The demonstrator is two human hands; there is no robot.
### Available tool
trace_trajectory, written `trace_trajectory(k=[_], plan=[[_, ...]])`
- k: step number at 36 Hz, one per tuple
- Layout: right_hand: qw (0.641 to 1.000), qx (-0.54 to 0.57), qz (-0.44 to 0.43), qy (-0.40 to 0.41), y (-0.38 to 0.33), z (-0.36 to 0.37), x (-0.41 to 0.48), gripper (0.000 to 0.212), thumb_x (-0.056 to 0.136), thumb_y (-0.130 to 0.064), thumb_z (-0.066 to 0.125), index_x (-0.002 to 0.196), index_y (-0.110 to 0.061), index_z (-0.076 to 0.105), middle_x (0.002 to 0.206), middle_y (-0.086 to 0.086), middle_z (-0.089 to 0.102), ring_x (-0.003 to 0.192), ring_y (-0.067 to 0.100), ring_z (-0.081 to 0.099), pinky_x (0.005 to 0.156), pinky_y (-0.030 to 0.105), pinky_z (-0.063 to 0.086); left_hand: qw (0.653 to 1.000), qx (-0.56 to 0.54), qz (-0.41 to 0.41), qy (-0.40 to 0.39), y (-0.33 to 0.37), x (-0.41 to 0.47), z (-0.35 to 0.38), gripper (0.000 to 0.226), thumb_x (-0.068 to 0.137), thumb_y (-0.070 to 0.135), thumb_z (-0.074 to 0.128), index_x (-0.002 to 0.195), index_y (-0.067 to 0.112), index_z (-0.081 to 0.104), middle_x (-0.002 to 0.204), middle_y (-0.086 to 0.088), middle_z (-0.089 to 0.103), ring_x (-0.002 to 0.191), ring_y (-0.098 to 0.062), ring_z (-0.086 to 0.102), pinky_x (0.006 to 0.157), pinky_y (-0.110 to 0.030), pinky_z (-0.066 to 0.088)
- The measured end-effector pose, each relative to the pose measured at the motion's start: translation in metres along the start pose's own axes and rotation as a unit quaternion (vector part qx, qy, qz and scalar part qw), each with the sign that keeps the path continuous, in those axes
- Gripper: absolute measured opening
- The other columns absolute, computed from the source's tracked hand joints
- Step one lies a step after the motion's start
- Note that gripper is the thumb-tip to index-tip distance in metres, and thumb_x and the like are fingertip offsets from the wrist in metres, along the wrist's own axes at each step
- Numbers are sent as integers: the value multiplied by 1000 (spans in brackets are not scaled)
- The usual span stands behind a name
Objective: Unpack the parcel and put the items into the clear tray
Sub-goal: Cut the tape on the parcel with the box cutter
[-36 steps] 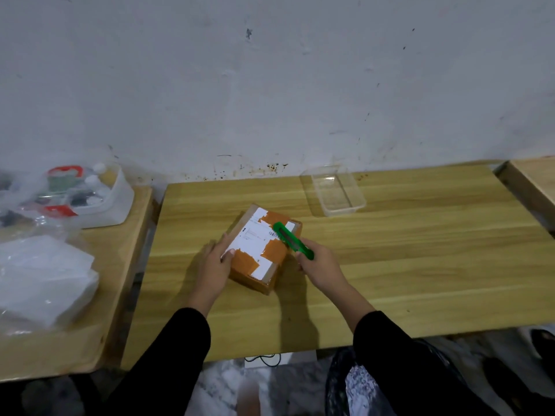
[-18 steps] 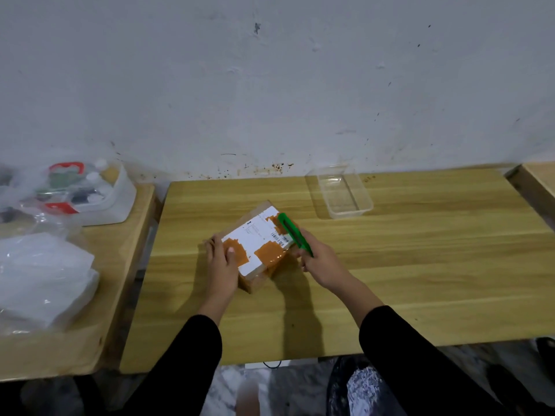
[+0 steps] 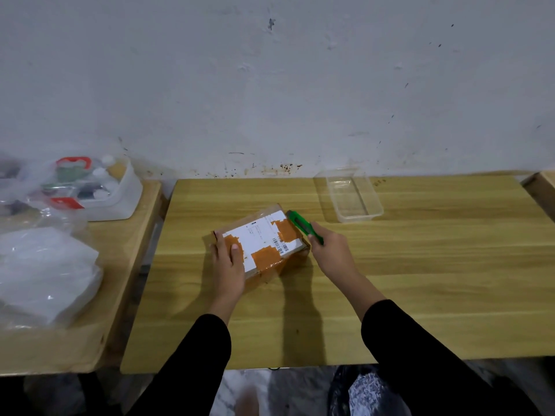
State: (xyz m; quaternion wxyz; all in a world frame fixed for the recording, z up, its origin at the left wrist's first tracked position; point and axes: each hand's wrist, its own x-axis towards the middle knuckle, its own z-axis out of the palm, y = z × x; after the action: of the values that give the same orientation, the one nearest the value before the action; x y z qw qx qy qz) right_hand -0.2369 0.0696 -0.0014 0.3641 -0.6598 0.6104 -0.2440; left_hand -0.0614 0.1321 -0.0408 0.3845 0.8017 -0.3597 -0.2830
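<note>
A brown cardboard parcel (image 3: 264,241) with a white label and orange tape patches lies on the wooden table (image 3: 420,280), still taped. My left hand (image 3: 228,265) holds its near left end, thumb on top. My right hand (image 3: 332,250) grips a green utility knife (image 3: 301,223), whose tip is at the parcel's far right edge. The clear tray (image 3: 351,196) stands empty behind and to the right of the parcel, near the wall.
A second table on the left carries a white bin (image 3: 114,193) of small items and clear plastic bags (image 3: 45,271). Another wooden surface (image 3: 543,187) juts in at the far right. The wall runs along the back edge.
The parcel has been turned counter-clockwise on the table. My left hand shifted to its near left end, and the knife tip moved from the top face to the far right edge.
</note>
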Motion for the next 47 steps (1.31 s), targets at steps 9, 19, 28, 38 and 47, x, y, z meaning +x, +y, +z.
trace_trajectory(k=[9, 19, 28, 38, 47], plan=[[999, -39, -6, -28, -10, 3, 12, 37, 96, -12, 41, 132, -15, 48, 95, 15, 62, 58, 13, 51, 41, 12, 36, 1000, -9, 1, -2, -5, 1, 0, 55, 101, 31, 30, 150, 22, 7, 157, -11, 13, 143, -29, 17, 108, -38, 28], [991, -124, -31, -30, -22, -2, 22, 35, 94, -11, 42, 128, -12, 51, 95, 21, 64, 77, 32, 59, 65, 40, 50, 1000, -29, 6, -4, -8, 3, 2, 55, 101, 31, 30, 150, 23, 6, 157, -11, 12, 144, -27, 13, 109, -37, 26], [986, -143, -21, -80, -29, -10, 27, 37, 95, -9, 40, 130, -11, 50, 100, 21, 60, 75, 26, 50, 56, 27, 39, 1000, -25, 9, 14, -10, 2, 5, 54, 101, 29, 30, 150, 22, 9, 156, -9, 16, 144, -27, 15, 111, -39, 24], [983, -152, -3, -101, -19, -33, 11, 35, 89, -5, 43, 117, -10, 62, 100, 22, 63, 70, 25, 51, 59, 31, 40, 998, -36, -18, 51, -10, 0, 14, 52, 100, 30, 30, 149, 28, 12, 152, -10, 28, 141, -30, 24, 111, -43, 28], [975, -198, -12, -96, -1, -46, -23, 33, 87, -10, 44, 112, -14, 64, 84, 15, 60, 72, 27, 53, 60, 30, 39, 997, -33, -26, 70, -6, -2, 16, 52, 100, 28, 31, 149, 28, 13, 150, -12, 33, 137, -32, 30, 109, -42, 28]])
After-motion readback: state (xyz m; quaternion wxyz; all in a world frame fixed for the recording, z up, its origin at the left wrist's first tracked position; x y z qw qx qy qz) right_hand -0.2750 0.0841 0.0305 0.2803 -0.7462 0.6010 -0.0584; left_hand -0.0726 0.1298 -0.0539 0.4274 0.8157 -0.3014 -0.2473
